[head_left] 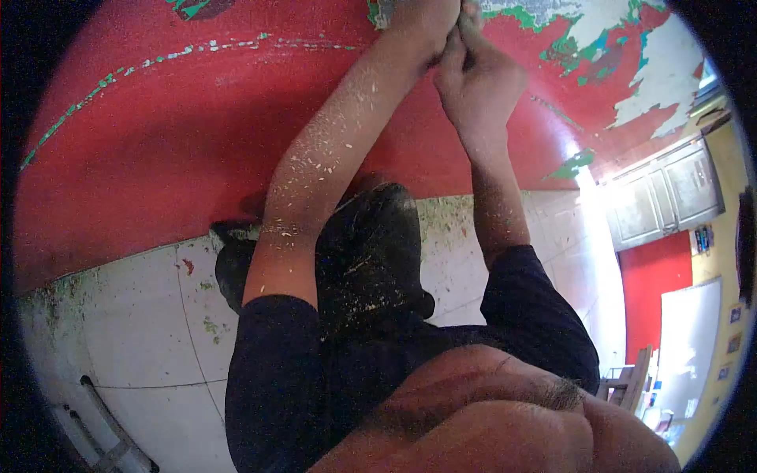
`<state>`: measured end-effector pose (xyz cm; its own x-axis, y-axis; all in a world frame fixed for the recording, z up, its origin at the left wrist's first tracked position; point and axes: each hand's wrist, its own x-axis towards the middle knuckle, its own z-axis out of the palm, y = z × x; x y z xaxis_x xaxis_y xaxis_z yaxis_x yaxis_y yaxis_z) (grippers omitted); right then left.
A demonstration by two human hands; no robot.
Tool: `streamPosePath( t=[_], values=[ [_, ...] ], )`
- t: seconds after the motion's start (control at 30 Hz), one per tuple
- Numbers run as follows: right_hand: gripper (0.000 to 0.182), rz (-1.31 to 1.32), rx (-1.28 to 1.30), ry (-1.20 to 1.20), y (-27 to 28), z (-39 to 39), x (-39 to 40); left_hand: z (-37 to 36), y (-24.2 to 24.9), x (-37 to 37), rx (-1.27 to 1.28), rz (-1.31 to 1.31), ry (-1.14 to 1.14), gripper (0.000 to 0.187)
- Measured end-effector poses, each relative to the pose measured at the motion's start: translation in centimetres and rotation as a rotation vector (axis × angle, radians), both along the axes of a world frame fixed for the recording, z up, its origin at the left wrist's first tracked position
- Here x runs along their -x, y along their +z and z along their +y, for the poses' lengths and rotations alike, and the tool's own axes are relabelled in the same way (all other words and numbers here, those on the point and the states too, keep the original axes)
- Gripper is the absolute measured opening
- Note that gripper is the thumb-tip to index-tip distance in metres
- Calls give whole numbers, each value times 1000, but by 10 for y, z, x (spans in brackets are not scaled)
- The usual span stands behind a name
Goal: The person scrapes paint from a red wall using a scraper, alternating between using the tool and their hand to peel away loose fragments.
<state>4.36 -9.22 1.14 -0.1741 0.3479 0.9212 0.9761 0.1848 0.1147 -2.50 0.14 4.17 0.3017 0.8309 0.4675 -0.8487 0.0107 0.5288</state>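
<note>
Both my arms reach forward to a red wall [197, 134] with peeling paint. My left hand [418, 24] presses against the wall at the top edge of the view and is partly cut off. My right hand [477, 79] sits right beside it, touching it, with its fingers curled. Whatever lies between the hands is hidden. Pale flecks and dust cover my left forearm [315, 181] and my dark shirt [363, 276].
On the upper right of the wall, patches of scraped paint [631, 55] show white and green. White floor tiles [134, 331] littered with flakes run along the wall's foot. Grey cabinets [670, 193] stand at the right, and a metal frame [110, 441] lies at the lower left.
</note>
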Motion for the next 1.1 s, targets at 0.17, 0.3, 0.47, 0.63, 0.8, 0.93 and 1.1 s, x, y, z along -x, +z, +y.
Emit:
streamPosePath(
  t=[0.17,0.3,0.47,0.63,0.8,0.93,1.1],
  values=[
    [24,100,29,174,-20,-7,-2,-13,-16,6,55,163,147,42],
    [26,98,81,56,-7,5,7,-2,-1,13,-52,208,362,40],
    [32,203,205,154,-35,-4,-13,-2,-43,-24,86,-8,22,30],
    [33,215,317,51,-17,-20,-9,-7,-35,-26,175,-72,-68,31],
    [31,157,222,38,-10,-14,-19,4,-15,-24,82,31,-36,31],
    [29,151,173,60,-10,-17,-13,5,-16,-17,-17,81,61,32],
    [16,213,156,112,-9,0,-10,3,-15,-16,46,43,19,33]
  ],
)
